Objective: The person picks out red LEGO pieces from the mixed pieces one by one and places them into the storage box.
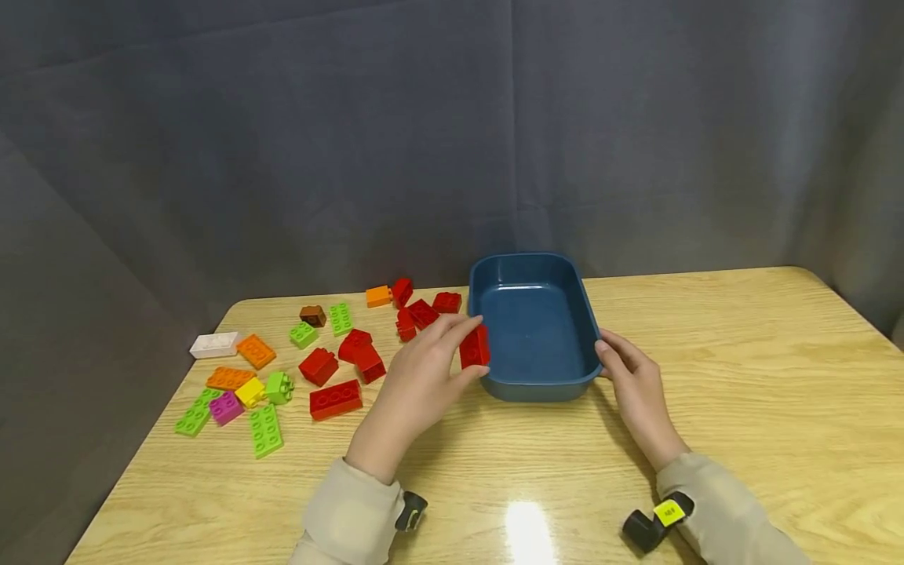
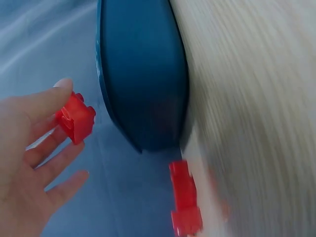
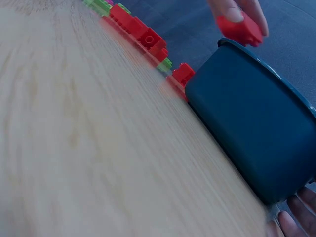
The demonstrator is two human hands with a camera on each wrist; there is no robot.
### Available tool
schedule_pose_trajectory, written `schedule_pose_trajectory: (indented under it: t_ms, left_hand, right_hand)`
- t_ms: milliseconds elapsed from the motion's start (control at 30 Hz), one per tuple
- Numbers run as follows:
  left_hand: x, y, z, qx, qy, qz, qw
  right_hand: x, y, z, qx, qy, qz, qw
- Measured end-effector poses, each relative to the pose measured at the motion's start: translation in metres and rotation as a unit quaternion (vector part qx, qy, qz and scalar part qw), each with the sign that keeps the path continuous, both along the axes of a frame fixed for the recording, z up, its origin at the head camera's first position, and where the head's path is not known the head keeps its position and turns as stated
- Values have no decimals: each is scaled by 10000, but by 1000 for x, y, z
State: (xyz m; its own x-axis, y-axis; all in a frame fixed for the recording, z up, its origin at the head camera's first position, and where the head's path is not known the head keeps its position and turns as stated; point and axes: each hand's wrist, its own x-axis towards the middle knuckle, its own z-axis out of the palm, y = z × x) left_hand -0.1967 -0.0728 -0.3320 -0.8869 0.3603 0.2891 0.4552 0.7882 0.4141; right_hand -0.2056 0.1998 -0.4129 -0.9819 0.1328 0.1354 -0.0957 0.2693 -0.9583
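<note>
Here a red brick (image 1: 475, 346) is pinched lightly in the left hand (image 1: 424, 377) at the rim of the blue tray (image 1: 558, 384), steadied by the right hand's (image 1: 636, 384) straight fingers; it could be dropped outside

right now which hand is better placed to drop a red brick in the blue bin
Left: the left hand already pinches a red brick at the blue bin rim, while the right hand only steadies the bin's side.

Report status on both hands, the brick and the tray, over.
Left hand pinches red brick at blue tray's near-left rim. Right hand rests on tray's right side. Tray holds nothing. Loose bricks left of tray, none blocking.
</note>
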Motion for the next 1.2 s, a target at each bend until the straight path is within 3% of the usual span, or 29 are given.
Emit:
schedule_pose_trajectory:
  t_ms: [333,733,1200]
  left_hand:
    - [-1,22,-3,-330,1,-282,9991]
    - [-1,22,-9,-402,-25,-229,9989]
    - [-2,11,-5,-494,99,-81,9987]
  right_hand:
    - [-3,1,-1,126,120,-30,9998]
    - [-3,2,0,38,43,40,10000]
    - [-2,1,-1,10,53,70,10000]
